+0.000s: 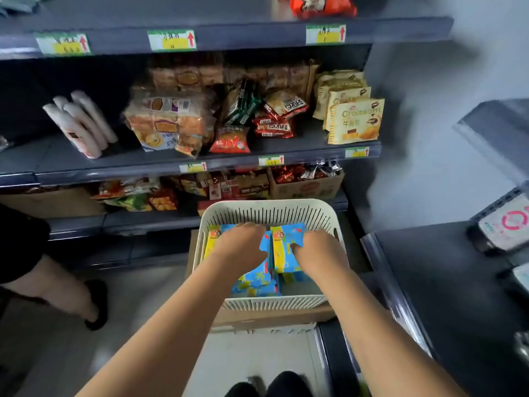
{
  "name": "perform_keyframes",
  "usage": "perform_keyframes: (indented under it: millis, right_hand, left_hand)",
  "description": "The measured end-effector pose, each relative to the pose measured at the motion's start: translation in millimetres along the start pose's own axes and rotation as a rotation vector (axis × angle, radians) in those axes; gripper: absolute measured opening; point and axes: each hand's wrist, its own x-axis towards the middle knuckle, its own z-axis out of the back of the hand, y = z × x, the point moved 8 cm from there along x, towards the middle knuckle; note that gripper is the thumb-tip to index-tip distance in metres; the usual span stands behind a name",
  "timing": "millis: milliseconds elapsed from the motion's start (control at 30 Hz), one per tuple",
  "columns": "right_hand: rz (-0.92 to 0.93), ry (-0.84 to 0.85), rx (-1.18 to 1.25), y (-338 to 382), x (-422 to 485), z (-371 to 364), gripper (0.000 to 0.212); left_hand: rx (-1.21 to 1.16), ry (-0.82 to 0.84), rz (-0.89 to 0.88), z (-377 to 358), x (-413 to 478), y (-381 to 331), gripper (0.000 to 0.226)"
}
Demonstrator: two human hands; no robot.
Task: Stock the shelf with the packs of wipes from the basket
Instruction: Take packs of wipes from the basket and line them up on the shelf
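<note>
Two hands are down in the basket (269, 206), both on product. The left hand (242, 245) sits on the left pack (212, 239), fingers bent down over its far end, grip closed on it as far as the view shows. The right hand (317, 249) is on the right pack (282, 253), thumb flat on the printed top face, fingers curled over its right edge, grip clamped on the pack. The two packs sit side by side, tilted up toward the far wall of the basket, blue and yellow wrap. Further packs (257, 282) of the same print lie flat beneath them, nearer the camera. All the wipes in view are inside the basket. It is cream plastic with slotted walls and rests on a cardboard box (272, 318) on the floor, just in front of the shelving. The middle shelf (51, 157) is dark grey, with a bare stretch at its left end beside a bundle of white tubes (83, 124). Bread packs (169, 121) are at its centre and croissant bags (355, 121) at the right end. Price tags (171, 40) with red arrows line the shelf lips. The lower shelf carries mixed snacks and an open carton (306, 187). Another person's leg (54, 282) in a black shoe (97, 305) stands at left. A dark surface (443, 267) runs along the right. The frame is slightly motion-blurred, so the fine print is unreadable.
</note>
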Motion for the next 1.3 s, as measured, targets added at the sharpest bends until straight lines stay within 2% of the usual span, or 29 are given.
perform_keyframes:
  millis: [167,333,533,667,800,900,967,1033,1133,1300]
  right_hand:
    - [-0.148,0.007,0.056,-19,8,-47,0.041]
    - [-0.249,-0.065,0.268,-29,14,-75,0.038]
    - [-0.288,-0.102,0.532,-38,19,-88,0.033]
    - [-0.266,-0.133,0.652,-44,20,-88,0.028]
    - [-0.317,-0.14,0.921,-49,20,-89,0.013]
    - [-0.378,-0.189,1.149,-59,21,-81,0.015]
    - [-0.362,-0.241,1.193,-65,20,-66,0.015]
    - [-0.317,-0.283,1.201,-71,18,-41,0.01]
    - [-0.253,-0.367,1.217,-77,11,12,0.007]
    - [-0.203,-0.537,1.307,-86,-15,119,0.007]
  left_hand:
    - [0.093,0.103,0.05,-48,25,16,0.07]
    - [0.103,0.082,0.043,-68,40,29,0.095]
    - [0.191,0.156,0.076,-63,64,39,0.103]
    - [0.17,0.245,0.066,-66,73,39,0.107]
    - [0.146,0.206,0.06,-57,75,35,0.104]
    - [-0.049,0.098,0.064,-40,77,34,0.067]
    - [-0.195,0.046,0.042,-22,74,31,0.039]
    - [-0.289,-0.034,0.039,6,66,30,0.022]
    - [-0.55,-0.139,0.106,54,50,33,0.016]
    - [-1.147,-0.15,0.118,131,10,10,0.019]
